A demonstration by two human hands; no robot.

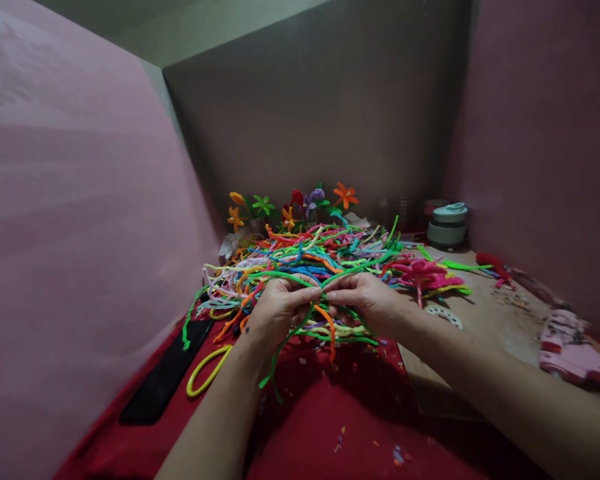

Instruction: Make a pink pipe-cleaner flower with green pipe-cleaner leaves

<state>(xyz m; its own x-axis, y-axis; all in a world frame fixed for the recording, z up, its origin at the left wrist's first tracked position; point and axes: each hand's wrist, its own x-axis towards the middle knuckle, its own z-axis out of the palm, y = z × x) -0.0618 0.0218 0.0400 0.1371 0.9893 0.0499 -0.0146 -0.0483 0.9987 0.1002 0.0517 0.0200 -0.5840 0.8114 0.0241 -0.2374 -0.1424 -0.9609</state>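
Note:
My left hand (291, 300) and my right hand (356, 297) meet at the centre of the view, both closed in a pinch. Between their fingertips are green pipe cleaners (347, 270), which cross where the fingers meet. Long green ends stretch out to both sides above the hands, and others hang down below my left hand. Right behind the hands lies a big tangled heap of pipe cleaners (260, 257) in many colours. An orange pipe cleaner (332, 333) dangles just under the fingertips; whether it is held cannot be made out.
Pipe-cleaner flowers (347, 195) stand at the back wall. A lidded mint container (447, 225) is behind right. On the board (495, 320) lie a pink flower (421, 275) and a white ring (444, 317). A pink glue gun (577, 347) sits far right. At left are a black phone-like slab (163, 380) and a yellow loop (207, 373).

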